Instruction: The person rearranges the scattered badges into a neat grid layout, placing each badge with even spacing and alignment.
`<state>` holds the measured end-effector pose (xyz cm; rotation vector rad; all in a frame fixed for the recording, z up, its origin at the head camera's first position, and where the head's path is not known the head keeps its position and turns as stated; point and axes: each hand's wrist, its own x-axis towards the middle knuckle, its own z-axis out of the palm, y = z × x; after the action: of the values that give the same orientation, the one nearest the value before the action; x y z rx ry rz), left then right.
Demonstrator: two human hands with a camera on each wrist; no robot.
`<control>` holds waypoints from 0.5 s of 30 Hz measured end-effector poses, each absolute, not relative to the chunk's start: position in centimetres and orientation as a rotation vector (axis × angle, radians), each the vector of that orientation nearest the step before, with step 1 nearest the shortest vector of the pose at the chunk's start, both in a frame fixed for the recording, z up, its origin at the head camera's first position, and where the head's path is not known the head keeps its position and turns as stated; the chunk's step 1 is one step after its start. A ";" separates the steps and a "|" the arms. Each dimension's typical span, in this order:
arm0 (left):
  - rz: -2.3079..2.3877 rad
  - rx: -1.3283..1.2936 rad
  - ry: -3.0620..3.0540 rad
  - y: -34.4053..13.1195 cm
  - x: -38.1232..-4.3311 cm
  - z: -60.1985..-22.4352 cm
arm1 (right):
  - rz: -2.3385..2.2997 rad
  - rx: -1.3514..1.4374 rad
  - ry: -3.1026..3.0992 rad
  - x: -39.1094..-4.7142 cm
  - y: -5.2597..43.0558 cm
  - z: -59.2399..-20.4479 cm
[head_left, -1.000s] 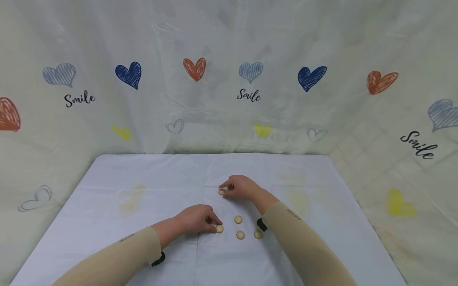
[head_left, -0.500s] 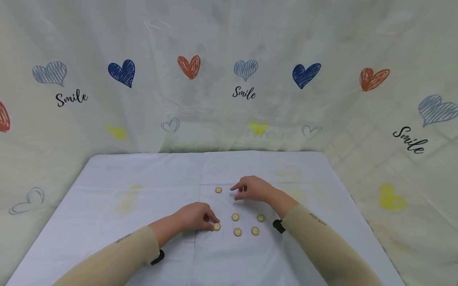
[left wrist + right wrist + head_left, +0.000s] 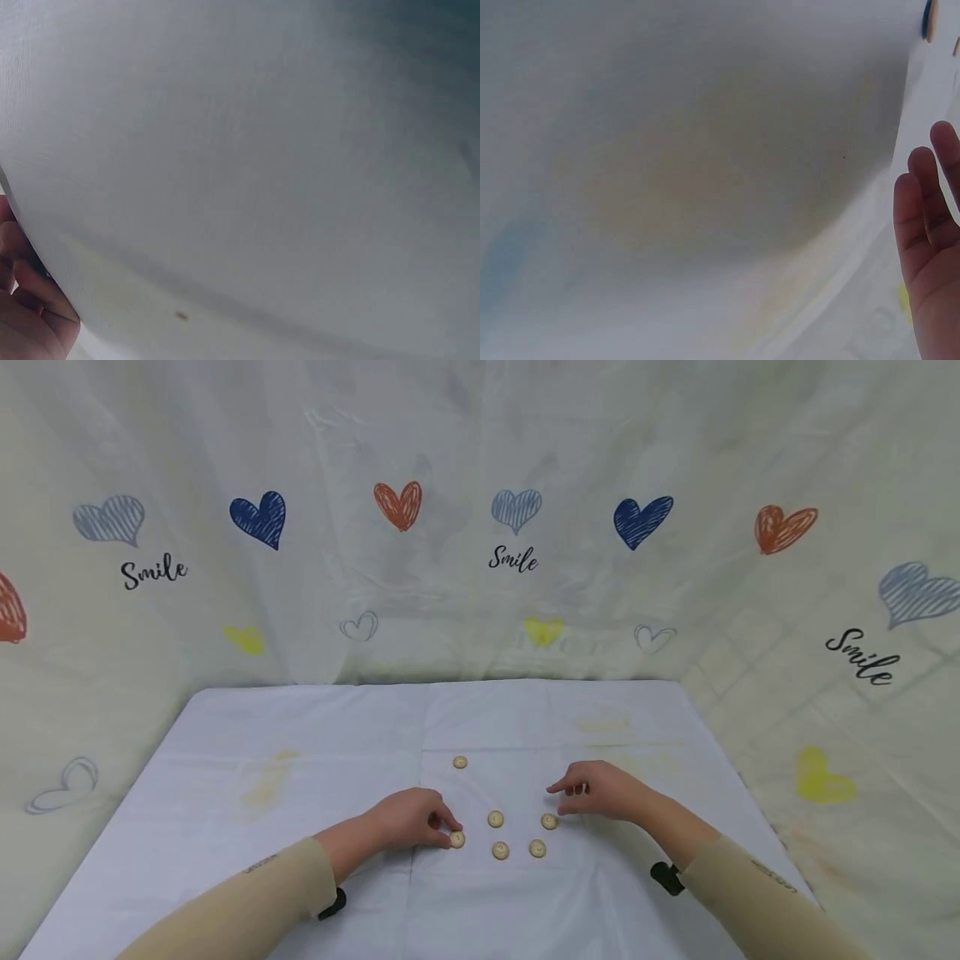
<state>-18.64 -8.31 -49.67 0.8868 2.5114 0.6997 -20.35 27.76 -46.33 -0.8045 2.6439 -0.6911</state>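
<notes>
Near the middle of the table, my left hand [image 3: 405,818] pinches a round wooden button [image 3: 457,839] at its edge between thumb and index finger. Curled fingers [image 3: 34,300] show at the left edge of the left wrist view; the button is out of sight there. My right hand [image 3: 600,789] hovers with loose, parted fingers, thumb tip close above a button [image 3: 549,821]. Its extended fingers [image 3: 911,217] hold nothing in the right wrist view. Between the hands lie other buttons: an upper one [image 3: 496,819], a lower one [image 3: 500,850] and one farther right [image 3: 537,848].
A lone button [image 3: 460,762] lies farther back on the white cloth-covered table [image 3: 337,718]. Behind the table's far edge hangs a pale curtain [image 3: 450,585] printed with hearts and the word Smile. It continues along both sides.
My right hand has let go of the farthest button, which stays on the cloth, and has moved right and nearer to me. The left hand keeps its pinch in about the same place.
</notes>
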 end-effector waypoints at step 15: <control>0.679 0.849 2.527 -8.2 -18.8 -50.0 | -0.589 -0.829 2.657 -19.4 27.8 -47.0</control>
<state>-18.81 -8.15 -50.02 0.8489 2.5266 0.6787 -19.37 27.78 -47.03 -0.8286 2.6572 -0.5888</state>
